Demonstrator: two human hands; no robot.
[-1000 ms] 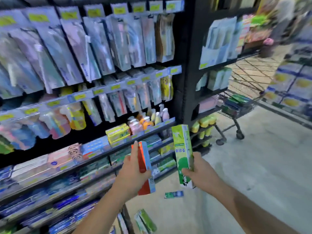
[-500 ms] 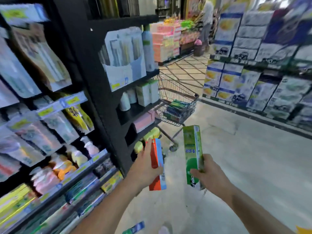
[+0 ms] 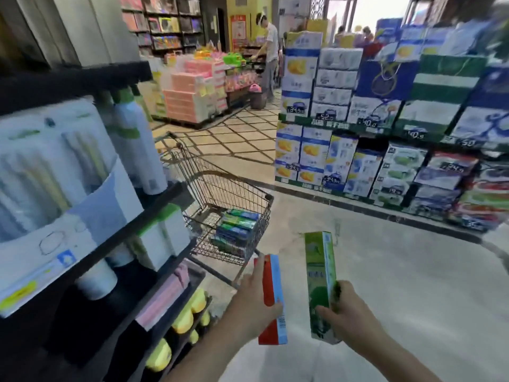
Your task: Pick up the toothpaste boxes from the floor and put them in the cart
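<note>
Left hand [image 3: 254, 304] grips red-blue toothpaste box [image 3: 272, 299] low down, right hand [image 3: 347, 312] grips green toothpaste box [image 3: 321, 282] likewise, both upright, near side of cart [image 3: 242, 188]. Boxes likely light, stiff cardboard; mid-body grip suits.

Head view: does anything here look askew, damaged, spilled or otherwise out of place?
Nothing stands out. The left hand holds a red and blue toothpaste box upright, the right hand a green one, both intact. The cart stands level, with boxes stacked neatly inside.
</note>
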